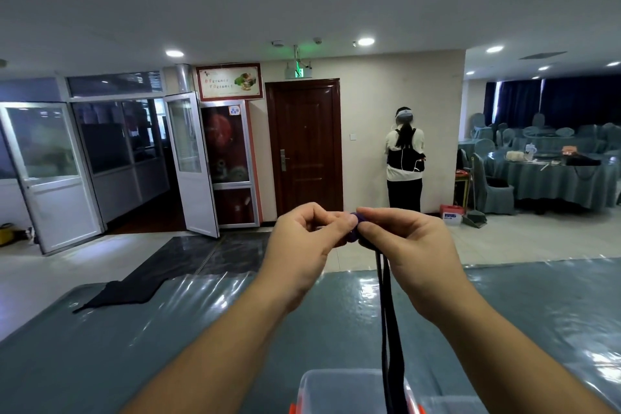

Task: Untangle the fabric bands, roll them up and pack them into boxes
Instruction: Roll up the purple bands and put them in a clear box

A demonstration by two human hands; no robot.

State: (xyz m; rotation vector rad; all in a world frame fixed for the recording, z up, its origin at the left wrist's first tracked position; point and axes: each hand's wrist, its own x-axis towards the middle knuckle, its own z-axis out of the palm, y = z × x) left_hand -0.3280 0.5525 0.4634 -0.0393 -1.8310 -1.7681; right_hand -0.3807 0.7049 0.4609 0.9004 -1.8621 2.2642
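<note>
A dark fabric band [353, 228] is pinched into a small roll between the left hand [309, 239] and right hand [410, 245] above the desk [168, 346]; its unrolled tail hangs toward a clear box [336, 386] at the near edge, so packing seems not yet done.

matt dark cloth band [386, 306], glossy plastic table cover [201, 329], translucent plastic box [336, 390]

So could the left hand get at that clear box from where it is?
Probably yes. The box sits on the table just below the arms with nothing over it except the hanging band, but the left hand is pinching the band's roll and must release it first.
</note>
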